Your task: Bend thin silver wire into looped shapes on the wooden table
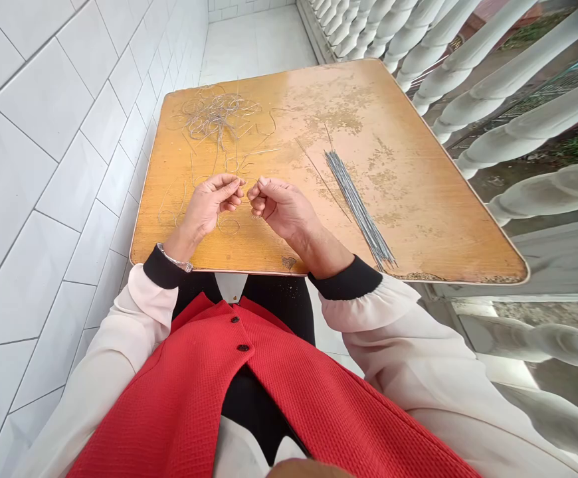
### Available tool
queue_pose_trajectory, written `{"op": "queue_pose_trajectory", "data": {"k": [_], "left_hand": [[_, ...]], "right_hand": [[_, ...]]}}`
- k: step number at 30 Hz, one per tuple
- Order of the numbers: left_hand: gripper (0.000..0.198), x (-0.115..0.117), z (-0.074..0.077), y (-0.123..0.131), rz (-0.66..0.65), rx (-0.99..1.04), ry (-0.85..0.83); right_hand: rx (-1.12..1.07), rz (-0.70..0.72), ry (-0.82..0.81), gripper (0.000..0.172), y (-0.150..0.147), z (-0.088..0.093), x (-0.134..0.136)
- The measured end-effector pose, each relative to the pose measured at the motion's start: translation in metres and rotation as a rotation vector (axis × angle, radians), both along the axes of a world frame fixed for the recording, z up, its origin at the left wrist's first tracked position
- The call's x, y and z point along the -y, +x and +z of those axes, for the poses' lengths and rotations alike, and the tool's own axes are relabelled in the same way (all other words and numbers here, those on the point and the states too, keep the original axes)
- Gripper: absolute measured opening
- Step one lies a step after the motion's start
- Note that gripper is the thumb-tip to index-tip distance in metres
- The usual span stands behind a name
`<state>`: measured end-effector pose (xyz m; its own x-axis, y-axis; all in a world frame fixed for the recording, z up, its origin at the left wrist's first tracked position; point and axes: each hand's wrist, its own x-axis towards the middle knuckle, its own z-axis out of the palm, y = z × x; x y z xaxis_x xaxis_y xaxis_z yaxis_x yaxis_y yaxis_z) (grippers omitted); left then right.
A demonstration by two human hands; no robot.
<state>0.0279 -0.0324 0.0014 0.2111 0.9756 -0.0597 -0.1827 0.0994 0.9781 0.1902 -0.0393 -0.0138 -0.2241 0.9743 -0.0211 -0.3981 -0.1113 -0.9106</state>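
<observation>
One table (448,199) lies beneath the fingers (225,192), a wire tangle (218,118) beyond them, a wire bundle (359,209) to their right. Right hand (289,209) and left hand (208,199) each press thumb on finger; if wire is between, I cannot tell. Gentle handling should avoid kinks.

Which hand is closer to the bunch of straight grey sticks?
Right. The right hand is just left of the grey bunch; the left hand is farther left.

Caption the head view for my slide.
Left hand and right hand pinch close together over a worn table, near a wiry tangle and a straight grey bundle.
</observation>
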Motion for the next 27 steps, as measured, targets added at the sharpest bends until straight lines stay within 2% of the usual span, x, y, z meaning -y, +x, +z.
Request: {"op": "queue_pose_trajectory", "data": {"k": [4,14,23,27], "left_hand": [[0.014,0.0006,0.0001,-0.0002,0.000,-0.014,0.016],[0.015,0.0015,-0.0011,-0.0005,-0.043,-0.047,0.026],[0.014,0.0030,-0.0016,-0.0003,-0.060,-0.059,0.043],[0.013,0.0017,-0.0025,-0.0014,-0.069,-0.057,0.033]], "right_hand": [[-0.001,0.019,-0.023,0.032,0.0011,-0.0003,0.0002],[0.087,-0.060,-0.029,0.030,-0.0023,-0.0011,0.0019],[0.103,-0.050,-0.018,0.027,-0.0032,-0.0006,0.0031],[0.139,-0.069,0.021,0.034,-0.0032,0.0006,0.0039]]}}
